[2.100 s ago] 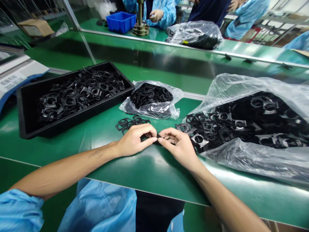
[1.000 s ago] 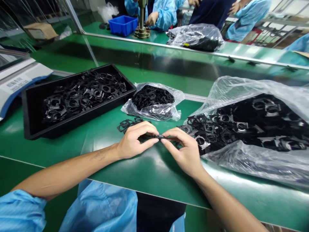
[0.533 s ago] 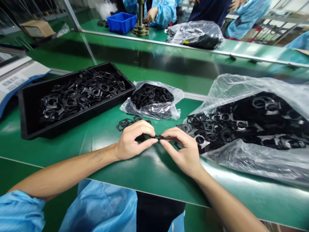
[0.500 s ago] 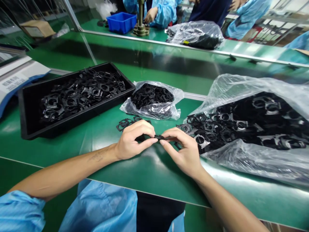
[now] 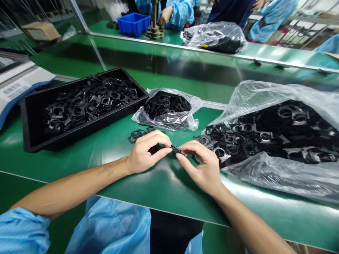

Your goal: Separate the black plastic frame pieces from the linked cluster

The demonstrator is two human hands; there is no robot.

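Between my two hands is a small black plastic part (image 5: 176,149), seen nearly edge-on and tilted down to the right. My left hand (image 5: 148,151) pinches its left end with thumb and fingers; my right hand (image 5: 200,162) pinches the right end. Both hands are just above the green tabletop (image 5: 148,188). Several thin black ring-shaped parts (image 5: 136,135) lie loose behind my left hand. Right of my right hand, flat black parts with round holes (image 5: 221,153) spill out of a large clear plastic bag (image 5: 249,173).
A black tray (image 5: 79,131) heaped with black frame parts stands at the left. A smaller clear bag (image 5: 194,105) of black rings lies at the back middle. Beyond the metal-edged divider are a blue bin (image 5: 133,24), another filled bag (image 5: 225,33) and co-workers in blue sleeves (image 5: 181,16).
The black part between my fingers has tilted, its right end now lower, and more of its face shows. My hands have barely shifted.
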